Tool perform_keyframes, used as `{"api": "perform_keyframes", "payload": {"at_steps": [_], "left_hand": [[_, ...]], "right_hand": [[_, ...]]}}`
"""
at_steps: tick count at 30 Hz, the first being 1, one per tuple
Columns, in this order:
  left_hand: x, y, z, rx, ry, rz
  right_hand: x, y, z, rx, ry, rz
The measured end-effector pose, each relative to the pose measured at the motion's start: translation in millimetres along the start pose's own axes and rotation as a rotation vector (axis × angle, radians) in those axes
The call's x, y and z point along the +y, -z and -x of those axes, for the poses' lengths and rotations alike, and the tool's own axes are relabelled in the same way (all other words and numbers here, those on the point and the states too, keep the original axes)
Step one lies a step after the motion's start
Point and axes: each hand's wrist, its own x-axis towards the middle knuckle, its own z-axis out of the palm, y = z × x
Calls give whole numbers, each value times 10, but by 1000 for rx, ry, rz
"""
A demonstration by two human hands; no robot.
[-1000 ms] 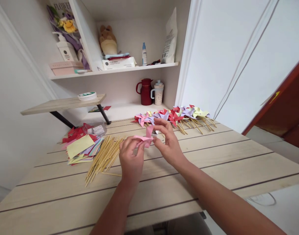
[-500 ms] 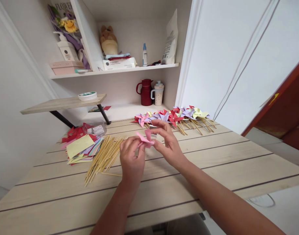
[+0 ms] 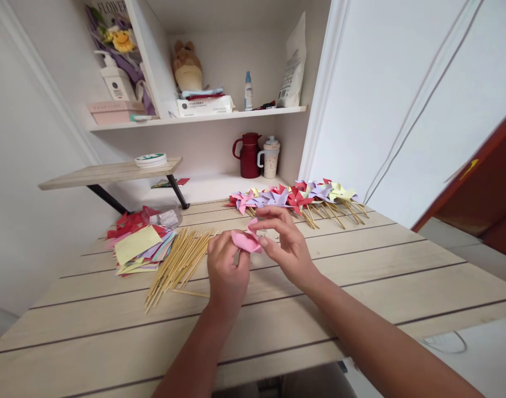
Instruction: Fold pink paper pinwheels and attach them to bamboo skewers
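Pink paper (image 3: 245,241): pinched between left hand (image 3: 227,271) and right hand (image 3: 286,246), held just above the table (image 3: 360,287). Step, by judgement: folding its corners inward. Next calls for a stick (image 3: 176,265) and steady grip. Finished pinwheels (image 3: 296,196) lie behind.

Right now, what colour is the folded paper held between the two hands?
Pink. The folded paper shows best in the head view, pinched between the left hand and right hand.
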Motion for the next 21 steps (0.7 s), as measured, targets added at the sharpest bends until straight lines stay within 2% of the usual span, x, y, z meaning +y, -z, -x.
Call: {"api": "perform_keyframes", "payload": {"at_steps": [8, 12, 21], "left_hand": [[16, 13, 4, -71, -10, 5], [-3, 3, 20, -86, -48, -34], [-55, -34, 19, -1, -67, -178]], "right_hand": [[-34, -26, 19, -40, 67, 29], [-46, -75, 20, -29, 65, 147], [35, -82, 3, 52, 68, 218]]}}
